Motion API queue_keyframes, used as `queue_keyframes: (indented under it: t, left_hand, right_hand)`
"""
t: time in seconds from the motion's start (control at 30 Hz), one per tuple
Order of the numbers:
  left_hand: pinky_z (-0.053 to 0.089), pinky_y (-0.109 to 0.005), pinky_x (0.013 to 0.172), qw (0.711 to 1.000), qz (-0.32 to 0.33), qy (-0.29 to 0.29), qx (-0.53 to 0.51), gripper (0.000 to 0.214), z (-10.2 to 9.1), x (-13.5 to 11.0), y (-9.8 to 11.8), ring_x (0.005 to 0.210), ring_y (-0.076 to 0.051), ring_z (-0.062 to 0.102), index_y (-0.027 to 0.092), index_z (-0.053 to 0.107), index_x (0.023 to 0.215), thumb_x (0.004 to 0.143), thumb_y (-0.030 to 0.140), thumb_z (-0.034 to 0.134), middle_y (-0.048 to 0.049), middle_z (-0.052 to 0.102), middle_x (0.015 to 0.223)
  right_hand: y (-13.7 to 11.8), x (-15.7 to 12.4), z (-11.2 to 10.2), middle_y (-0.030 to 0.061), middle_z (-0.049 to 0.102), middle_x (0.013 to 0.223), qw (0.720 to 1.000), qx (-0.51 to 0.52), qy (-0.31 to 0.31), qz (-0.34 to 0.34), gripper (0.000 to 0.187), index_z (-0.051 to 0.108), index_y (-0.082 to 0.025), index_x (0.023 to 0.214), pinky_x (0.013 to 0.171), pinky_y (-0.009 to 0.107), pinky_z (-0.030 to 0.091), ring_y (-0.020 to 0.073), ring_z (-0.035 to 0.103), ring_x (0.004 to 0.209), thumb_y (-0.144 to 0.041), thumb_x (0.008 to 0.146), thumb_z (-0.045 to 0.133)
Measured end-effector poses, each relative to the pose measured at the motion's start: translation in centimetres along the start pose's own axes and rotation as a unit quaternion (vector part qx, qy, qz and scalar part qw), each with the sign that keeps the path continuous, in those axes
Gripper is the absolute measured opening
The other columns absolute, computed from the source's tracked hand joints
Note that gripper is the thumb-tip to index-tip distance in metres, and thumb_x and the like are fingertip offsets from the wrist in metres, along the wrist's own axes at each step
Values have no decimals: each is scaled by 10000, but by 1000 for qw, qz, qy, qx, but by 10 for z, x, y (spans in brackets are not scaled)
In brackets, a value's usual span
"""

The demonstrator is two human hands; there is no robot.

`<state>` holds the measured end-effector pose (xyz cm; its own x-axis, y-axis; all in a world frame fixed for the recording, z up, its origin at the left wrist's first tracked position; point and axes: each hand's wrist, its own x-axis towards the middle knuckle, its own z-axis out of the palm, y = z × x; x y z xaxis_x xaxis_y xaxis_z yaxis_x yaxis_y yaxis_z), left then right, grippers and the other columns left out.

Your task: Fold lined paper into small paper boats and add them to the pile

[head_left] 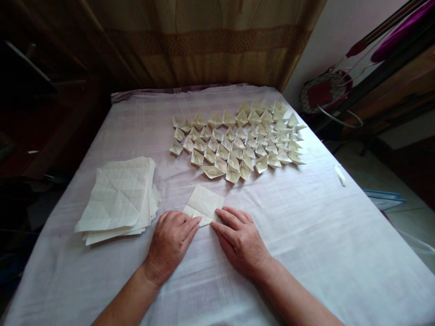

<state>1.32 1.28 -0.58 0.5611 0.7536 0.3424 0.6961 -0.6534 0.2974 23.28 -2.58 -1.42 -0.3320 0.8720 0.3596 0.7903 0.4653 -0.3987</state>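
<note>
A small folded sheet of cream paper (205, 200) lies flat on the cloth in front of me, one corner pointing away and its near edge folded up. My left hand (172, 237) is closed at the paper's near left edge, thumb and forefinger together on the fold. On the opposite side, my right hand (239, 235) grips the near right edge with its fingers pressed together. Beyond the paper stand many folded paper boats (233, 142) in close rows. To the left of my left hand rests an uneven stack of creased paper sheets (113, 194).
A pale checked cloth (306, 226) covers the table. A brown curtain (204, 50) hangs behind the far edge. A small white scrap (340, 175) lies near the right edge. Beyond it are a patterned bag (324, 90) and a blue-edged item (384, 199) lower down.
</note>
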Motion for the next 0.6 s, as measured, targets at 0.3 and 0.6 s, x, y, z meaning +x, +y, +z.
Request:
queue_keyframes:
  t: [0.3,0.6]
  left_hand:
    - [369,-341,766,1000,0,8,-4,272,0,1,2,794,-193,528,204,699,1045,1018,294,443,-16,661,821]
    - [371,-346,767,1000,-4,8,-4,255,2,0,1,795,-195,526,209,698,1048,1013,283,456,-16,660,819]
  right_hand:
    - [-1,0,0,86,664,1247,1000,-3,4,-1,270,700,-232,1123,936,413,452,259,556,1162,-162,915,544]
    - [0,-1,1,87,659,1255,1000,-1,0,-4,269,688,-227,1139,955,414,431,260,541,1180,-164,931,530]
